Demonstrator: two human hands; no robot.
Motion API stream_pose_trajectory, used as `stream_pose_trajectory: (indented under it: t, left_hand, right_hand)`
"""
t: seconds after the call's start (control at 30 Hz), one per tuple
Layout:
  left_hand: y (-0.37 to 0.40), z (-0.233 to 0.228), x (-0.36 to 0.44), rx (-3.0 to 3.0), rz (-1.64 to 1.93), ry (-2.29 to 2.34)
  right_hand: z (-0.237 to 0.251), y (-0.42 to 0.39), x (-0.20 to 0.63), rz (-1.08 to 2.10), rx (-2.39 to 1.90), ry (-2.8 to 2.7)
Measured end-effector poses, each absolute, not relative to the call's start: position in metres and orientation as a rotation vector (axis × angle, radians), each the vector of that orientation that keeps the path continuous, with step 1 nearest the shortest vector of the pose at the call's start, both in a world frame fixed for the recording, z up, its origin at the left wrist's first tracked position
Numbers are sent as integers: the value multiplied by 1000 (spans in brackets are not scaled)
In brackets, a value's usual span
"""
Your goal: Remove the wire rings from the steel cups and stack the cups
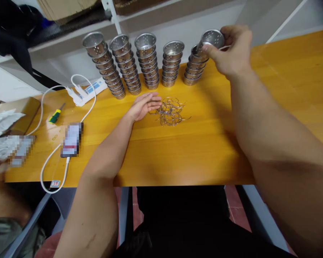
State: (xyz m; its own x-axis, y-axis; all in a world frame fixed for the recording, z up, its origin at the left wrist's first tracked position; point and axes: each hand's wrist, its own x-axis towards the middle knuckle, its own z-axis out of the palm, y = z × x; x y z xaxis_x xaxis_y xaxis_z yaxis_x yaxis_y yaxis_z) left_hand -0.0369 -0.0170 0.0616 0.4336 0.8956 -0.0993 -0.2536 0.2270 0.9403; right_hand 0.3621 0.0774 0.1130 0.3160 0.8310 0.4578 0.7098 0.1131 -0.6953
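My right hand (233, 50) grips a small perforated metal cup (212, 38) just above the rightmost stack of cups (195, 68). Several more stacks of the same cups (146, 61) stand in a row at the back of the yellow wooden table (177, 154). My left hand (145, 104) lies flat, fingers apart, touching the left edge of a tangled pile of thin wire rings (170, 111) in the middle of the table. It holds nothing.
A white power strip (87, 92) with a looping white cable (52, 168) lies at back left. Near it are a green-yellow screwdriver (56, 114) and a phone (72, 139). Crumpled paper and a cardboard box (8, 120) sit far left. White shelving runs behind.
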Motion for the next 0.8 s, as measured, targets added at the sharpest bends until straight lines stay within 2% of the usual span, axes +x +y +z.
stream_pose_trajectory:
  t: [0.2,0.57,0.8]
  left_hand:
    - [-18,61,-37,1058,896,793]
    - [-15,57,-36,1064,893,788]
    - [-15,56,-38,1060,896,736]
  right_hand:
    - [108,86,360,274,-1456,-1423]
    - [99,116,368,354,-1513,-1339]
    - [67,124,375,429,-1372,-1357]
